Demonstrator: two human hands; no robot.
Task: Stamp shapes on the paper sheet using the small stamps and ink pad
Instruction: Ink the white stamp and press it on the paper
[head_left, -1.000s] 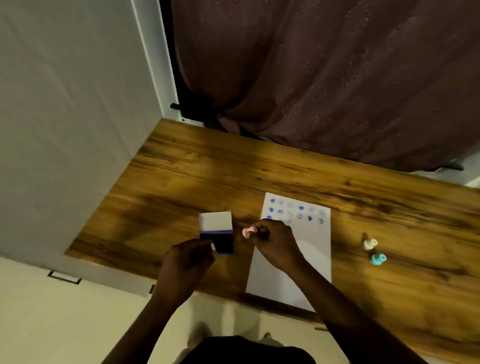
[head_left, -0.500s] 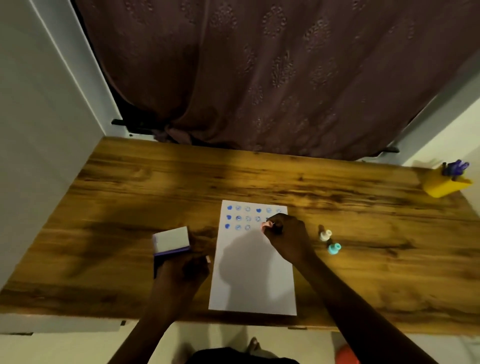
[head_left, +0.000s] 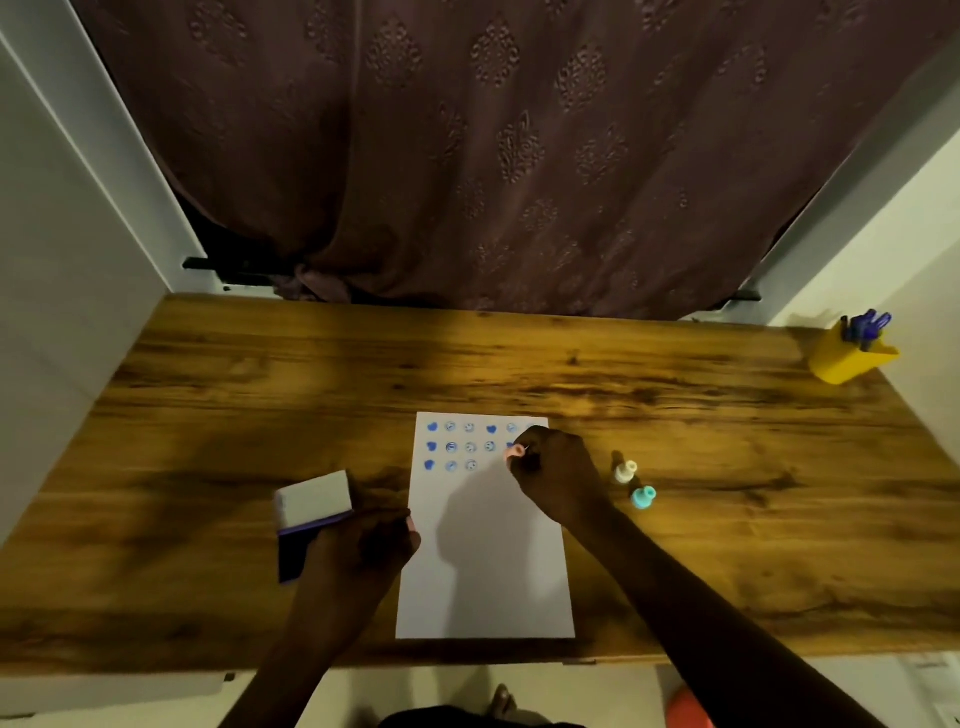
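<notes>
A white paper sheet (head_left: 485, 561) lies on the wooden table (head_left: 208, 415), with rows of blue stamped shapes along its top. My right hand (head_left: 558, 470) is closed around a small pink stamp (head_left: 513, 453) and holds it over the right end of the stamped rows. My left hand (head_left: 363, 545) rests on the open ink pad (head_left: 306, 519), whose white lid stands up at the sheet's left edge. A cream stamp (head_left: 626, 471) and a teal stamp (head_left: 643, 497) stand just right of the sheet.
A yellow holder with blue pens (head_left: 852, 351) stands at the table's far right corner. A dark patterned curtain (head_left: 493, 156) hangs behind the table. White walls flank both sides. An orange object (head_left: 685, 709) lies on the floor near the table's front edge.
My right hand carried the pink stamp from the ink pad over to the stamped rows on the sheet. The camera view swung to centre on the table. My left hand stayed on the ink pad.
</notes>
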